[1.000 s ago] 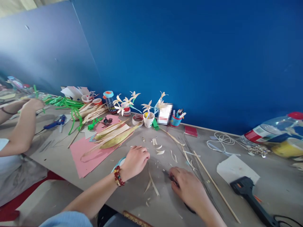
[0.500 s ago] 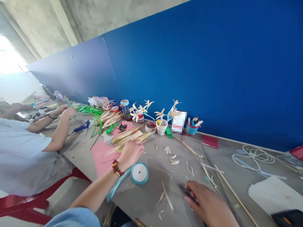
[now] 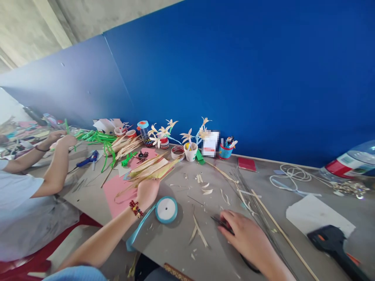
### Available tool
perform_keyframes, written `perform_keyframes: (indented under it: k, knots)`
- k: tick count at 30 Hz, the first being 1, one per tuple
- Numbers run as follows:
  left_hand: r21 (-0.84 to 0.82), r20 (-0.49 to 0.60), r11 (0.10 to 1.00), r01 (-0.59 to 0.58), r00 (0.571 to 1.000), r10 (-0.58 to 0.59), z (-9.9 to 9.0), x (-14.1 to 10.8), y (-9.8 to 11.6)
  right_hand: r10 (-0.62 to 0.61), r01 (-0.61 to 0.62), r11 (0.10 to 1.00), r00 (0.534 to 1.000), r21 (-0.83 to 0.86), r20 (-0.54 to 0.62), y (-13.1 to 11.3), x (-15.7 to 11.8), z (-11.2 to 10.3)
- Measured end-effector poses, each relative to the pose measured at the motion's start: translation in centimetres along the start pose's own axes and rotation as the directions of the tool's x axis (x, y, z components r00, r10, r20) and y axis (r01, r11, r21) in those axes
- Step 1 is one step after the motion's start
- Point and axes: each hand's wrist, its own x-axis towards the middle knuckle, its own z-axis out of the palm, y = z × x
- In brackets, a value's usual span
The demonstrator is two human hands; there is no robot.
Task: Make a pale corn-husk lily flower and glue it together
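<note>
- The right hand (image 3: 243,231) lies low over the grey table (image 3: 164,249), fingers clamped on dark scissors (image 3: 224,225) whose tip points left and away.
- Two narrow husk strips (image 3: 200,231) lie on the table just left of the scissors.
- To the right hand's right, a black glue gun (image 3: 328,239) rests partly over a white paper sheet (image 3: 318,212); a thin wooden stick (image 3: 281,230) and grey wires (image 3: 258,218) run between that hand and the sheet.
- A spool of blue ribbon (image 3: 166,209) lies flat, its loose end trailing toward the near table edge.
- Beside the spool, the left hand (image 3: 149,191), wearing a red beaded bracelet (image 3: 136,209), is at the near side of the dried husks (image 3: 152,168); its fingertips are hidden, so I cannot tell whether they grip one.
- Those husks lie spread over pink paper (image 3: 117,195).
- Beyond them, pale husk flowers (image 3: 187,135) stand in a white cup (image 3: 191,153), near the blue wall panel (image 3: 234,78).
</note>
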Motion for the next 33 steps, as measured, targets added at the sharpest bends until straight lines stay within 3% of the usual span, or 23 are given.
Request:
perform_keyframes:
  k: [6,9,10,11,13,16,17,19,21,23,27,30,33]
  knots:
    - [-0.151,-0.037,0.988,0.023,0.999,-0.029,-2.0,-0.6,0.1,-0.005,0.007,1.000,0.998,0.027,-0.060,0.2,0.1,-0.1]
    - [-0.362,-0.018,0.928,-0.087,0.996,0.086,-4.1,-1.9,2.0,-0.026,0.051,0.984,0.988,0.170,-0.151,-0.3,0.0,-0.8]
    - [-0.623,0.027,0.776,-0.100,0.988,0.149,-4.6,-2.4,3.0,-0.030,0.075,0.963,0.984,0.259,-0.175,-0.6,0.0,-1.0]
    - [-0.823,0.093,0.566,-0.047,0.972,0.217,-5.1,-2.9,4.2,-0.027,0.098,0.924,0.981,0.371,-0.192,-0.9,-0.1,-1.2]
    - [-0.961,0.232,0.231,0.154,0.900,0.369,-5.8,-3.8,6.7,0.007,0.116,0.760,0.982,0.640,-0.188,-1.6,-0.3,-1.3]
    - [-0.933,0.323,0.047,0.357,0.774,0.544,-5.9,-4.5,10.0,0.084,0.091,0.360,0.988,0.928,-0.130,-2.3,-0.4,-0.7]
    - [-0.918,0.332,0.019,0.396,0.741,0.584,-5.8,-4.6,10.8,0.119,0.082,0.254,0.986,0.964,-0.115,-2.4,-0.4,-0.5]
    - [-0.894,0.338,-0.015,0.447,0.698,0.632,-5.6,-4.5,12.0,0.199,0.074,0.124,0.975,0.989,-0.098,-2.5,-0.4,-0.2]
    - [-0.886,0.327,-0.046,0.462,0.692,0.643,-5.4,-4.5,12.7,0.255,0.070,0.071,0.963,0.995,-0.085,-2.4,-0.4,-0.2]
    - [-0.898,0.300,-0.066,0.435,0.716,0.631,-5.3,-4.4,13.1,0.270,0.062,0.046,0.960,0.997,-0.072,-2.3,-0.4,-0.3]
    - [-0.950,0.241,-0.023,0.310,0.782,0.574,-5.1,-4.4,13.3,0.301,0.064,0.085,0.950,0.994,-0.087,-2.0,-0.3,-0.3]
    - [-0.964,0.226,0.013,0.267,0.787,0.574,-4.7,-4.4,13.4,0.307,0.064,0.152,0.945,0.986,-0.108,-2.0,-0.2,-0.4]
    - [-0.968,0.202,-0.010,0.250,0.802,0.562,-4.1,-4.6,13.5,0.304,0.047,0.225,0.945,0.973,-0.116,-2.1,-0.2,-0.4]
